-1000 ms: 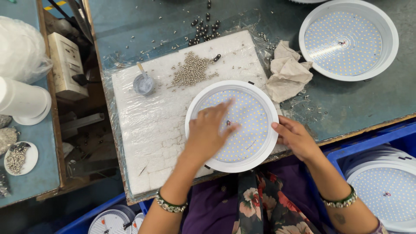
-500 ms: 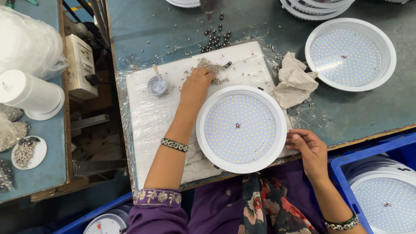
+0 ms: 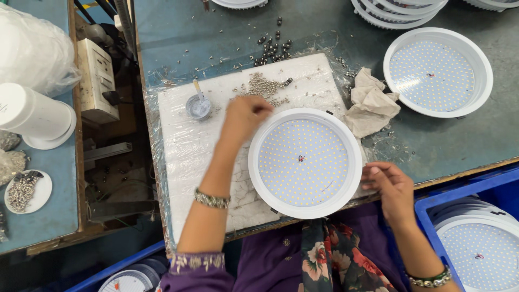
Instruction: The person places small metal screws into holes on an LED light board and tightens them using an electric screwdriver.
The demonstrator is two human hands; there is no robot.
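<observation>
A round white lamp housing (image 3: pixel 305 162), its face dotted with small light points, lies on a white foam pad (image 3: pixel 189 157) in front of me. Just past its far left rim, my left hand (image 3: pixel 246 114) hovers blurred with the fingers curled together. It is a little short of a pile of small metal screws (image 3: pixel 262 86), and I cannot tell whether it holds any. My right hand (image 3: pixel 392 186) rests by the lamp's right rim, fingers apart and empty, close to the rim.
A small cup with a stick (image 3: pixel 198 105) stands left of the pile and a crumpled cloth (image 3: pixel 370 105) lies right. Another lamp (image 3: pixel 438 73) sits far right, and stacked lamps (image 3: pixel 400 11) line the back edge. A blue crate (image 3: pixel 427 208) of lamps is lower right. White cups (image 3: pixel 32 113) and a dish of screws (image 3: pixel 24 190) are on the left.
My left hand went from the lamp's face up to the screw pile, then drew back a little with its fingers curled. My right hand stayed by the lamp's right rim.
</observation>
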